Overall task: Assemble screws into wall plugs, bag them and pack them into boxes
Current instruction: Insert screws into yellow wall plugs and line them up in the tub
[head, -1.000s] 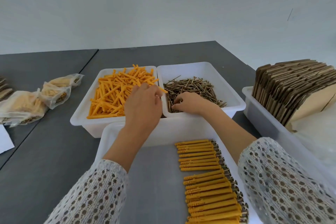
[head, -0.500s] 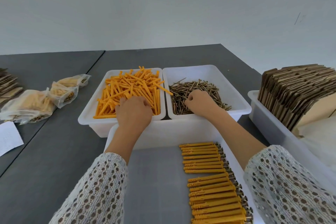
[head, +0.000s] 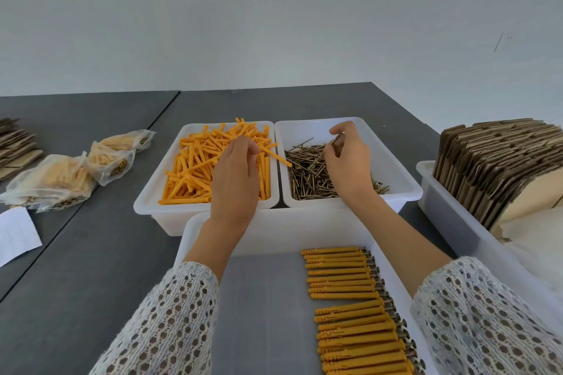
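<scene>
Both your hands have lifted out of the bins since half a second ago: your left hand (head: pixel 236 173) now pinches an orange wall plug (head: pixel 274 157) above the plug bin (head: pixel 158 192), and your right hand (head: pixel 347 158) pinches one screw (head: pixel 335 139) above the screw bin (head: pixel 405 179). Plugs look light, stiff and slightly springy; hold yours mid-body. That screw is thin, hard and slippery, so grip near its head. Finished assemblies (head: pixel 344 280) line the near tray (head: pixel 195 231).

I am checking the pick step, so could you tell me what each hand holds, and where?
The right hand pinches a screw near one end; the left hand pinches an orange wall plug at one end.
</scene>
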A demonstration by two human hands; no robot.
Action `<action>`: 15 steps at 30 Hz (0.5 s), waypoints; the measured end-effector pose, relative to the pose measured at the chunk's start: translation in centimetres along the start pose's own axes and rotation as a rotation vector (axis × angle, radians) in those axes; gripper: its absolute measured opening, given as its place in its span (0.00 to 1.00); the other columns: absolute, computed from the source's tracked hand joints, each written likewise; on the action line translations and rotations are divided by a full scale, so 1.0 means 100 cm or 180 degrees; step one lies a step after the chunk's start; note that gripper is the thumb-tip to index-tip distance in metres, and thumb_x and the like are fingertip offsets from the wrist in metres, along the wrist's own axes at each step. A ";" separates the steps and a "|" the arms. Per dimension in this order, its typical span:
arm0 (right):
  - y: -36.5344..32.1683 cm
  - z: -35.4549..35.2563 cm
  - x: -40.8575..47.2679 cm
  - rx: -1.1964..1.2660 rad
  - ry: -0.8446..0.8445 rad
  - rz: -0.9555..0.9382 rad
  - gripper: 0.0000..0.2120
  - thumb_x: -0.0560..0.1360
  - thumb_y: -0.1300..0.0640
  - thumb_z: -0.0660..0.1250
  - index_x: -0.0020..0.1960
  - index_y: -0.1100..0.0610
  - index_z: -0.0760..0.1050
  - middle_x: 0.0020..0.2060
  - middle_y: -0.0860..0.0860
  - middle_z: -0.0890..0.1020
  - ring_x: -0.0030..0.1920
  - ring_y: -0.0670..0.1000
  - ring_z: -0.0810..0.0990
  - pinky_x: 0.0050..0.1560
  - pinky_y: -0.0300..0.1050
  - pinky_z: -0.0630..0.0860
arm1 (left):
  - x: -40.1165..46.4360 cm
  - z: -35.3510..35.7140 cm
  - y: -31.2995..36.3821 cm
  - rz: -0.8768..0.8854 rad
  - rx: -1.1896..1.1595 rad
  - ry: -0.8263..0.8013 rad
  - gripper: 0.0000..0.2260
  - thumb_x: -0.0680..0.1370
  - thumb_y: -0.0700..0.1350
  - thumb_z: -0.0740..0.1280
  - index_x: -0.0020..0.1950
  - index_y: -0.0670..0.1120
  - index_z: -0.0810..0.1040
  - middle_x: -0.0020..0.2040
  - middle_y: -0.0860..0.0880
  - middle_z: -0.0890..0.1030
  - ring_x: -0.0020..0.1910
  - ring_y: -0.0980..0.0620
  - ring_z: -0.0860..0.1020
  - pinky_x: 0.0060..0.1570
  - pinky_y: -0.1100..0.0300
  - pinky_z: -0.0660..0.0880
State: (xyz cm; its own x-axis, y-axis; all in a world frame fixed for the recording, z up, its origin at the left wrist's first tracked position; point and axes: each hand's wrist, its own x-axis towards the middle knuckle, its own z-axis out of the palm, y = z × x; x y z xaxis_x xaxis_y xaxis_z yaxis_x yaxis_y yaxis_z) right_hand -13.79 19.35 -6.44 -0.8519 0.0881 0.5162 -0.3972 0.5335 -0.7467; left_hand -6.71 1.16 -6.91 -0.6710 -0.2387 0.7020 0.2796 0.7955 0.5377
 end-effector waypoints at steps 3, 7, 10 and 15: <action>-0.004 0.000 -0.001 0.0365 0.0074 0.0100 0.16 0.77 0.68 0.63 0.58 0.52 0.65 0.33 0.50 0.74 0.32 0.45 0.73 0.33 0.28 0.71 | -0.001 0.003 0.006 0.0211 -0.0386 -0.0108 0.11 0.79 0.33 0.63 0.47 0.50 0.71 0.42 0.56 0.74 0.41 0.56 0.74 0.38 0.59 0.73; -0.009 0.001 -0.003 0.0894 0.0199 0.0400 0.21 0.76 0.70 0.64 0.61 0.52 0.61 0.36 0.56 0.78 0.33 0.44 0.74 0.34 0.29 0.72 | -0.002 0.009 0.014 0.0510 -0.0634 -0.0316 0.12 0.76 0.28 0.63 0.50 0.45 0.71 0.47 0.49 0.75 0.45 0.56 0.76 0.43 0.57 0.74; -0.012 0.000 -0.003 0.1195 0.0241 0.0643 0.22 0.76 0.69 0.65 0.61 0.52 0.60 0.39 0.59 0.81 0.36 0.48 0.77 0.35 0.30 0.74 | -0.003 0.011 0.021 0.0457 -0.0962 -0.0530 0.15 0.76 0.25 0.59 0.52 0.45 0.67 0.51 0.46 0.74 0.48 0.59 0.78 0.47 0.59 0.77; -0.013 -0.001 -0.001 0.1708 0.0116 0.1134 0.19 0.76 0.69 0.64 0.59 0.53 0.61 0.37 0.53 0.81 0.36 0.46 0.79 0.43 0.41 0.78 | -0.005 0.012 0.034 -0.0078 -0.1731 -0.1116 0.16 0.74 0.27 0.53 0.48 0.49 0.64 0.47 0.48 0.75 0.36 0.53 0.76 0.36 0.57 0.75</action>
State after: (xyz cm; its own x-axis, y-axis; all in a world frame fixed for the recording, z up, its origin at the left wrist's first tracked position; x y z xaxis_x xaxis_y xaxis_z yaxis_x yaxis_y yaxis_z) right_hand -13.12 18.69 -5.50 -0.9547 0.2158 0.2048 -0.2156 -0.0277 -0.9761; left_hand -6.24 4.65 -6.02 -0.8403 0.0163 0.5419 0.5077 0.3743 0.7760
